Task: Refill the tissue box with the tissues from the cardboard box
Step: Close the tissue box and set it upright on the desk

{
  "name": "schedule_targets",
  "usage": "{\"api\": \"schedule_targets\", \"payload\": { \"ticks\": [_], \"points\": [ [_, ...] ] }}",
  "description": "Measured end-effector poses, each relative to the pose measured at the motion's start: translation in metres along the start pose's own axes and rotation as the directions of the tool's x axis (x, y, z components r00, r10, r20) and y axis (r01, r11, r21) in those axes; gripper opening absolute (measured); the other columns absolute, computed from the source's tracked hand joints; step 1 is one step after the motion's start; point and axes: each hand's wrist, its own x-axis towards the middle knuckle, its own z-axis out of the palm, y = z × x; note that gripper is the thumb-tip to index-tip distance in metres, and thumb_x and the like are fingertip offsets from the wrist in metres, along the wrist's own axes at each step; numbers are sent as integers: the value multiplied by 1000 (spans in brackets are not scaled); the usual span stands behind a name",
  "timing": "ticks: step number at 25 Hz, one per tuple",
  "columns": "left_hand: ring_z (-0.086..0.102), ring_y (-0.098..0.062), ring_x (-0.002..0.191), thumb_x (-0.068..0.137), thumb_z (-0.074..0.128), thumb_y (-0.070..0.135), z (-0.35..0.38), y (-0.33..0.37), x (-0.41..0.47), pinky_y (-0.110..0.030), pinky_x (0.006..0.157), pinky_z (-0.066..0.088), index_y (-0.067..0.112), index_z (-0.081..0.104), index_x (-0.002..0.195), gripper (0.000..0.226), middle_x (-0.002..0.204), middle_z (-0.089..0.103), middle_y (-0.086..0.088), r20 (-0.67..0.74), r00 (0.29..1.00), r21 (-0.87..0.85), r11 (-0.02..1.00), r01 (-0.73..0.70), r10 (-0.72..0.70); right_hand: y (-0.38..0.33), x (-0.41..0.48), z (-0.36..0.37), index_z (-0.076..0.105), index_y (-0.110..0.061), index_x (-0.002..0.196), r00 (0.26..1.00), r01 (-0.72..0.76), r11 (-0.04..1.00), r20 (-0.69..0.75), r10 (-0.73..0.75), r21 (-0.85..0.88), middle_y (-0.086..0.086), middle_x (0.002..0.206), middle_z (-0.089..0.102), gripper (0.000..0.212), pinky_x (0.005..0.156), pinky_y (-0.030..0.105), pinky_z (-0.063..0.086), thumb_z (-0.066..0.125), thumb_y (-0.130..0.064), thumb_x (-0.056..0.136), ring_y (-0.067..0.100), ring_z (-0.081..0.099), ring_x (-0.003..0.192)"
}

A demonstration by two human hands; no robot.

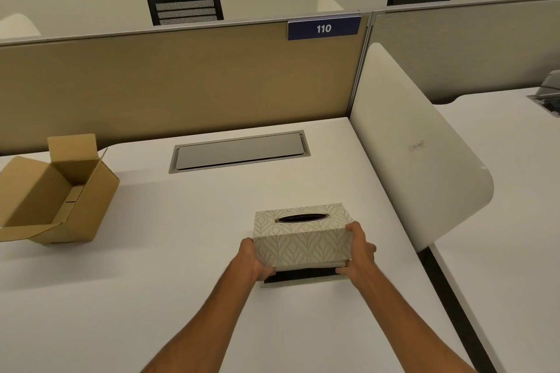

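Observation:
A cream tissue box [301, 239] with a leaf pattern and an oval slot on top sits near the middle of the white desk [181, 251]. My left hand [253, 257] grips its left end and my right hand [359, 248] grips its right end. The patterned cover is raised a little at the near side, and a dark base [300, 277] shows beneath it. The slot looks dark, with no tissue showing. An open brown cardboard box [57, 194] stands at the desk's left edge, flaps spread; the part of its inside that I see holds nothing.
A grey cable hatch [239, 151] is set into the desk behind the tissue box. A tan partition [181, 79] with a blue "110" sign [323, 28] backs the desk. A white curved divider [418, 145] stands on the right, with another desk beyond it.

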Motion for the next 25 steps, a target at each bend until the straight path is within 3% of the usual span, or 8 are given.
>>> {"api": "schedule_targets", "payload": {
  "ticks": [2,4,8,10,13,15,18,25],
  "points": [
    [52,-32,70,93,42,24,-2,-3,1,-41,62,50,1,54,83,28,81,54,-15,-15,999,17,999,-29,29,4,1,-4,47,-10,119,1000,1,1000,19,-1,-1,15,106,58,56,61,43,52,60,-38,73,31,60,81],
    [49,-30,66,95,41,25,-4,-7,2,-36,52,49,1,51,77,31,77,51,-15,-30,998,57,997,-51,53,9,3,-7,54,-7,117,999,4,1000,36,-4,4,14,98,59,51,62,40,52,57,-35,74,28,59,75],
    [53,-31,83,94,35,23,-9,-11,8,-47,85,48,2,53,93,28,94,54,-15,-81,991,186,978,-90,106,18,6,-9,58,-5,115,999,32,999,0,-32,-24,14,107,61,61,77,42,46,57,-43,66,33,60,99],
    [51,-28,76,95,32,21,-11,-13,5,-43,83,45,3,52,83,29,86,53,-13,-94,987,260,960,-101,130,22,8,-12,57,-4,117,998,63,996,-19,-65,-61,15,115,61,62,78,39,42,59,-47,72,32,57,106],
    [45,-23,68,97,29,18,-14,-18,12,-34,80,39,4,49,83,28,79,48,-10,-125,975,340,931,-130,182,26,12,-17,52,0,116,992,111,981,-45,-120,-160,12,109,53,53,79,37,38,56,-44,86,28,49,97],
    [52,-28,89,96,29,24,-17,-23,24,-32,90,41,3,52,106,33,100,55,-13,-114,962,392,901,-185,247,29,15,-20,50,-2,111,988,132,964,-51,-148,-229,11,107,51,45,80,36,37,52,-42,90,28,47,97],
    [49,-34,119,96,28,39,-29,-30,60,-44,106,41,4,45,133,55,130,52,-16,-85,942,525,818,-235,324,35,16,-23,54,2,105,974,190,929,-54,-218,-317,12,98,54,42,77,36,38,46,-38,93,29,49,92],
    [53,-39,117,101,27,40,-32,-39,53,-49,103,45,-3,48,130,56,129,56,-23,-61,899,581,748,-321,433,51,16,-30,53,-1,85,944,304,864,4,-330,-401,12,84,52,33,67,33,36,43,-30,96,20,45,70]
  ]
}}
